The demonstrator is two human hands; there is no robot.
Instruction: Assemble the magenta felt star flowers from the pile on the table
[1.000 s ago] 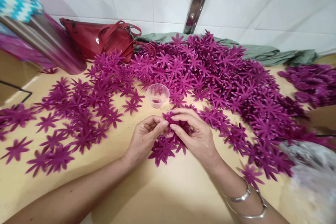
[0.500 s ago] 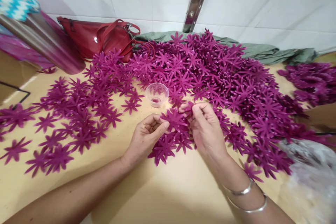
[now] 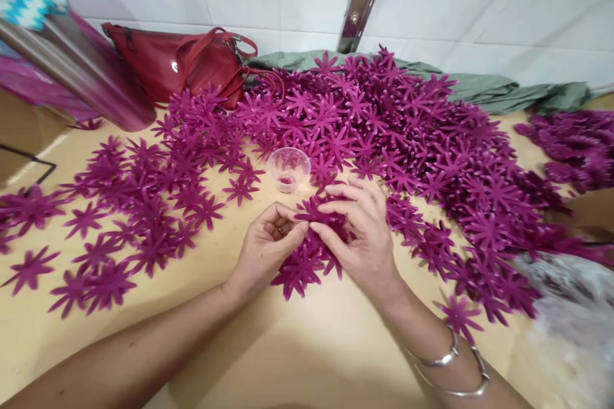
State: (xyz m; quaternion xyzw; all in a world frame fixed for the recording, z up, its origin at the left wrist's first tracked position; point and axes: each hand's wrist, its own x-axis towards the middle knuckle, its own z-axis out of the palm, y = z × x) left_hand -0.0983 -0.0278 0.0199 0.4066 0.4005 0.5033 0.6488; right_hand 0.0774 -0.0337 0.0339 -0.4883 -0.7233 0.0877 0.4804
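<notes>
We pinch a magenta star-shaped flower cutout (image 3: pixel 314 212) between our left hand (image 3: pixel 266 249) and right hand (image 3: pixel 362 236), above the tan table (image 3: pixel 297 345). Just beyond, a clear plastic cup (image 3: pixel 288 169) holds something pinkish at its bottom.

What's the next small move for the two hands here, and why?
Probably press the flower cutout flat onto the small stack beneath. Left hand and right hand both pinch it directly over that stack, so it looks aligned and ready to seat.
</notes>
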